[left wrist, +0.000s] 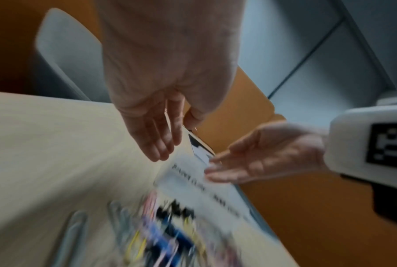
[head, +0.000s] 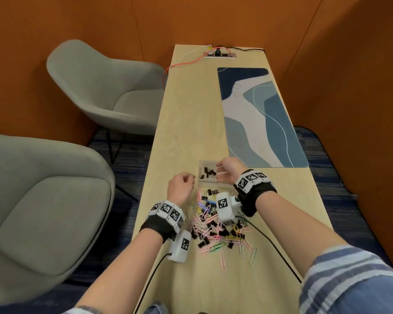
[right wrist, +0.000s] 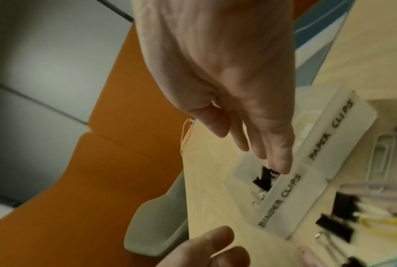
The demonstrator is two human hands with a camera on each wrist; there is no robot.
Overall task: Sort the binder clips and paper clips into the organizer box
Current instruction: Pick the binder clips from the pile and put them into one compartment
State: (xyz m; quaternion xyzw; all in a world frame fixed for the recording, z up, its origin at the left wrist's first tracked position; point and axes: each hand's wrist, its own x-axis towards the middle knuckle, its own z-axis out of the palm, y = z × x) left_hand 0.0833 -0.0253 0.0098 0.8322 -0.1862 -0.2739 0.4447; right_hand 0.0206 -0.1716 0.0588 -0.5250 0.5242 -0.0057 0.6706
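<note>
Hovering over the organizer box (head: 210, 175), the right hand (head: 228, 172) has its fingers (right wrist: 282, 159) extended and relaxed above the compartment marked BINDER CLIPS, holding nothing visible; a few black binder clips (right wrist: 265, 178) already lie inside. The left hand (head: 182, 185) hangs just beside the box, loosely open and seemingly empty. The mixed pile of clips (head: 218, 230) sits on the counter (head: 179, 132) just in front of the box. Judging from this, the next pick works best one kind at a time: pinch each binder clip by its black body, and keep paper clips for the other labelled compartment.
</note>
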